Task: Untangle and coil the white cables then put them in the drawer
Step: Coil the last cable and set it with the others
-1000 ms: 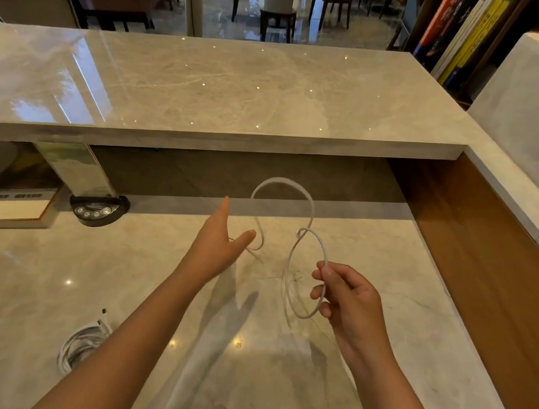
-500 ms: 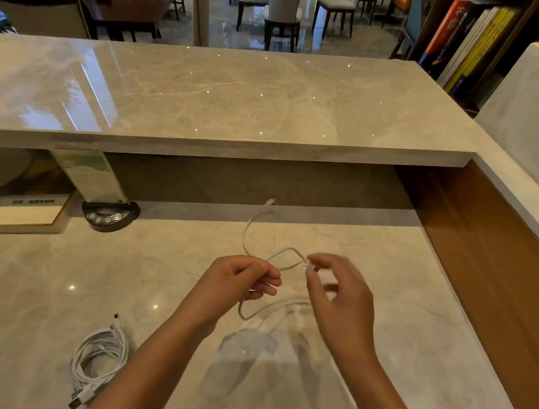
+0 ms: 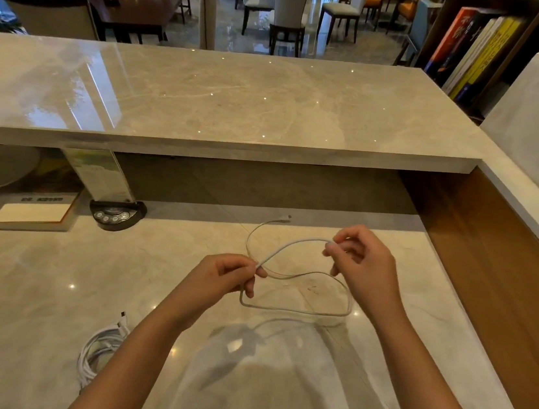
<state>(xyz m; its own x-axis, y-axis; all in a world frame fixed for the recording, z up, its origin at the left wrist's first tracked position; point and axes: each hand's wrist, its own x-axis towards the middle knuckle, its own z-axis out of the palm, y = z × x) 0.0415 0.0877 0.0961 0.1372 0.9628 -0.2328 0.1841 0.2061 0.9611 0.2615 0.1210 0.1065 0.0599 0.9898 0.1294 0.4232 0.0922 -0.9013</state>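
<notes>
Closest in, down by the left forearm, a coiled white cable (image 3: 100, 351) sits on the desk (image 3: 29, 294), partly hidden by the arm. A bit further out, both hands hold a loose white cable (image 3: 296, 309) above the desk: the left hand (image 3: 218, 276) pinches it where the strands cross, and the right hand (image 3: 364, 267) pinches one end, fingers curled. One loop hangs between them, and the free plug end (image 3: 285, 218) points toward the back. Wood side panel (image 3: 489, 282) closes the right edge. Behind, a raised counter (image 3: 223, 96) overhangs, with a book (image 3: 36, 214) and black device (image 3: 117, 214) tucked beneath.
</notes>
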